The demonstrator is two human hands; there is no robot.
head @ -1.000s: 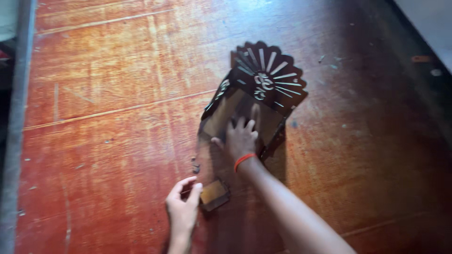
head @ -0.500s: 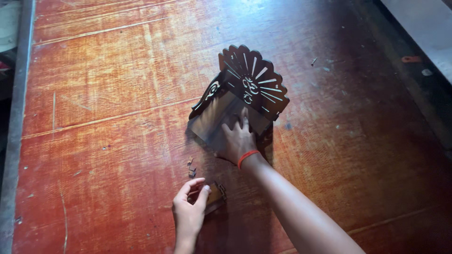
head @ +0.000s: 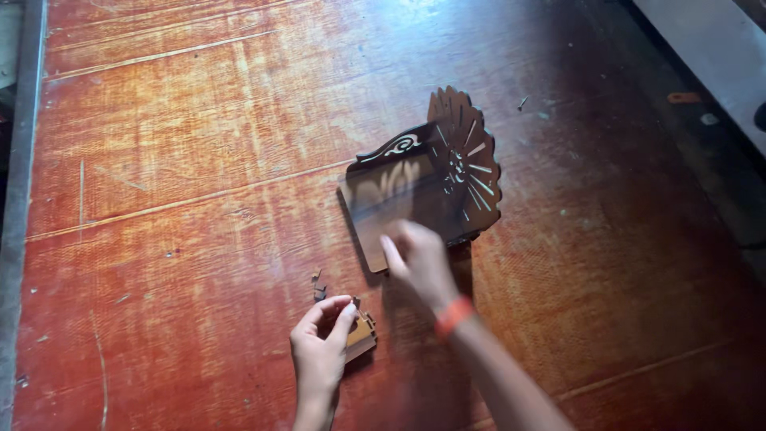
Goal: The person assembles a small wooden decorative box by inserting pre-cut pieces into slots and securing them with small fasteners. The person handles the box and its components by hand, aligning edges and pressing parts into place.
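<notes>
A dark wooden cut-out assembly (head: 431, 179) with a fan-shaped carved panel and a scrolled side piece stands on the red wooden table (head: 183, 160). My right hand (head: 419, 259), blurred and wearing an orange wristband, rests against the near edge of its flat glossy panel. My left hand (head: 321, 343) lies lower on the table, fingers curled over a small light wooden piece (head: 363, 335) that stays on the surface.
A few tiny dark wood scraps (head: 318, 285) lie just above my left hand. A small screw (head: 522, 102) sits behind the assembly. A grey metal edge (head: 17, 199) runs down the table's left side, and a pale ledge (head: 702, 56) crosses the upper right.
The assembly has turned and moved rightward, its fan panel now facing right. My right hand slid from the panel's middle to its near edge. My left hand stayed on the small piece.
</notes>
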